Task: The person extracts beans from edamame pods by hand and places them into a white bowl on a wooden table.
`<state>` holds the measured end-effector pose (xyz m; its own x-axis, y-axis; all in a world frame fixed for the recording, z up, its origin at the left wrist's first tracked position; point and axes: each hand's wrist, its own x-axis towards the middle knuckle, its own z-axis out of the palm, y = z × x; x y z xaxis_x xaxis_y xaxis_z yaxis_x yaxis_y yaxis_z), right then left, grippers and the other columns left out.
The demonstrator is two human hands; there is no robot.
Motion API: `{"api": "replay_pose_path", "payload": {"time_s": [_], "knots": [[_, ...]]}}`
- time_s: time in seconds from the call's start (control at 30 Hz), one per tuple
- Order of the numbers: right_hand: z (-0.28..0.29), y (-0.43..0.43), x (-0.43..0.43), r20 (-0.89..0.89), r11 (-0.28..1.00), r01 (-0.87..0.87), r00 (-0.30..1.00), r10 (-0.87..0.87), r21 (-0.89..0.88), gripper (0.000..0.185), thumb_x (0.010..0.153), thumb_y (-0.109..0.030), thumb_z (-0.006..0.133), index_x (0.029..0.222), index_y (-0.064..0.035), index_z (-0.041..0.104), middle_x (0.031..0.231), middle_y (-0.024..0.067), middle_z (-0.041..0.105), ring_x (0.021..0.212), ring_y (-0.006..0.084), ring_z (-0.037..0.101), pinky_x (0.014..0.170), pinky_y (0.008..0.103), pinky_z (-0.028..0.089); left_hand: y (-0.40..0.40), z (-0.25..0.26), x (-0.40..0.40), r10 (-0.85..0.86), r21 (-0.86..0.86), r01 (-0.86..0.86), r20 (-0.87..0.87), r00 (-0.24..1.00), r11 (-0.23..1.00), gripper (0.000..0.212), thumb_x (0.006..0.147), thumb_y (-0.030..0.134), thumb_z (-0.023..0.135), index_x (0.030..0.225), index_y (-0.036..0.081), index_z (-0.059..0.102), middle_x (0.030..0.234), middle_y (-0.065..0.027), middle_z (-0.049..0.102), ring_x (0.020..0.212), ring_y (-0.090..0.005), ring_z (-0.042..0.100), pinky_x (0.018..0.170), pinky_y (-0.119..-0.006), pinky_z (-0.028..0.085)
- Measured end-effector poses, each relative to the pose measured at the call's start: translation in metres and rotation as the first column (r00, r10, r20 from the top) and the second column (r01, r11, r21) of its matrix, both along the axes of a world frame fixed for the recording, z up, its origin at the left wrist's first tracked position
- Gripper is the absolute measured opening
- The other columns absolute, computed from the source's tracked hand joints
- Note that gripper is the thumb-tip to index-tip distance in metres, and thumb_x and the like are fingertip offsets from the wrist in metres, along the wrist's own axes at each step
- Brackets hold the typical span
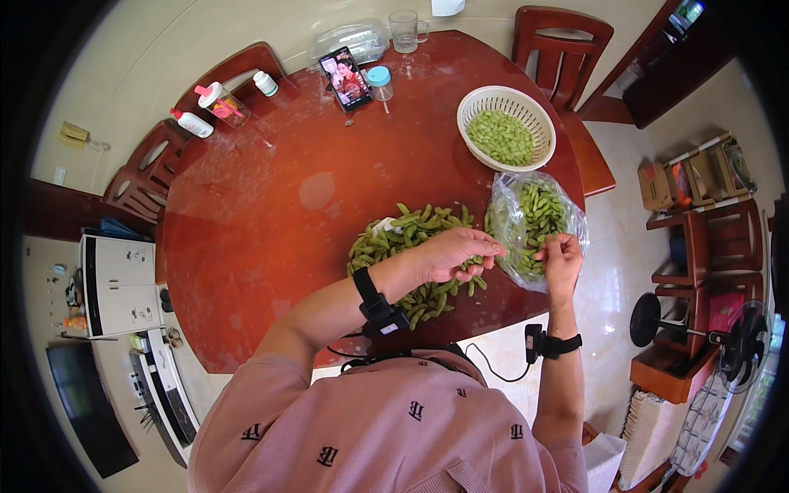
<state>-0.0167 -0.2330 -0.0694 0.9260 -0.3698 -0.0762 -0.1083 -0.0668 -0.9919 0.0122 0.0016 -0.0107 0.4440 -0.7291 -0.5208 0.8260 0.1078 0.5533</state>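
My left hand (pixel 463 254) is over the right side of a pile of green soybean pods (pixel 425 302), its thumb and fingertips drawn together beside a clear plastic bag (pixel 513 200). Some green shows among its curled fingers; whether that is held or lies behind cannot be made out. Inside the bag are more green pods (pixel 542 206). At the bag's near right rim, my right hand (pixel 563 262) has its thumb and forefinger close together over the pods. What sits between those fingertips is too small to tell. Each wrist wears a black strap with a small device.
Beyond the bag, a cream plastic colander (pixel 471 148) holds shelled green beans (pixel 502 137). On the red wooden table (pixel 265 246), a phone (pixel 346 79) with a lit screen leans near a blue-lidded jar (pixel 380 86). A glass mug (pixel 405 34) stands at the far edge. Bottles line the far left.
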Motion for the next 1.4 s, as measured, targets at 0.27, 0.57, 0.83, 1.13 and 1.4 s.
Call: {"api": "replay_pose_path", "payload": {"time_s": [0.27, 0.57, 0.83, 1.13, 1.4], "knots": [[0.049, 0.048, -0.033, 0.107, 0.936, -0.246, 0.968, 0.226, 0.252, 0.003, 0.086, -0.002, 0.050, 0.088, -0.0028, 0.051, 0.075, 0.0054, 0.060, 0.056, 0.0076, 0.053, 0.049, 0.0181, 0.039, -0.012, 0.010, -0.008, 0.025, 0.114, -0.030, 0.053, 0.998, 0.993, 0.023, 0.086, 0.027, 0.058, 0.092, 0.005, 0.058, 0.070, -0.0010, 0.051, 0.051, -0.0066, 0.042, 0.037, -0.017, 0.025], [0.060, 0.063, -0.047, 0.032, 0.884, -0.296, 0.952, 0.305, 0.362, 0.004, 0.087, -0.003, 0.051, 0.091, -0.0017, 0.051, 0.079, 0.0070, 0.061, 0.060, 0.0080, 0.054, 0.053, 0.0185, 0.041, -0.015, 0.006, -0.009, 0.114, 0.120, -0.136, 0.180, 0.977, 0.983, 0.017, 0.079, 0.015, 0.064, 0.091, 0.003, 0.058, 0.071, -0.0016, 0.055, 0.050, -0.0059, 0.044, 0.038, -0.019, 0.030], [0.045, 0.066, -0.045, 0.065, 0.872, -0.240, 0.970, 0.235, 0.427, 0.006, 0.086, -0.001, 0.052, 0.090, -0.0035, 0.051, 0.071, 0.0031, 0.056, 0.053, 0.0055, 0.045, 0.047, 0.0170, 0.035, -0.016, 0.005, -0.013, 0.114, 0.113, -0.147, 0.260, 0.959, 0.983, 0.020, 0.079, 0.015, 0.064, 0.092, 0.002, 0.058, 0.070, -0.0018, 0.055, 0.049, -0.0056, 0.044, 0.038, -0.019, 0.031], [0.040, 0.080, -0.043, 0.108, 0.919, -0.216, 0.976, 0.191, 0.329, 0.009, 0.084, 0.002, 0.053, 0.090, -0.0041, 0.051, 0.069, -0.0002, 0.053, 0.054, 0.0034, 0.043, 0.047, 0.0160, 0.033, -0.007, 0.002, -0.008, 0.133, 0.215, -0.175, 0.199, 0.971, 0.961, 0.021, 0.080, 0.020, 0.065, 0.091, 0.003, 0.059, 0.071, -0.0017, 0.054, 0.048, -0.0051, 0.043, 0.036, -0.018, 0.028], [0.034, 0.081, -0.042, -0.113, 0.911, -0.381, 0.923, 0.367, -0.157, 0.016, 0.084, -0.012, 0.058, 0.097, -0.0031, 0.059, 0.077, 0.0084, 0.060, 0.062, 0.0154, 0.057, 0.057, 0.0260, 0.047, 0.012, 0.007, 0.010, 0.384, 0.162, -0.391, 0.072, 0.921, 0.906, 0.019, 0.085, 0.021, 0.059, 0.091, 0.004, 0.060, 0.065, 0.0007, 0.050, 0.046, -0.0057, 0.040, 0.037, -0.017, 0.027]]}}
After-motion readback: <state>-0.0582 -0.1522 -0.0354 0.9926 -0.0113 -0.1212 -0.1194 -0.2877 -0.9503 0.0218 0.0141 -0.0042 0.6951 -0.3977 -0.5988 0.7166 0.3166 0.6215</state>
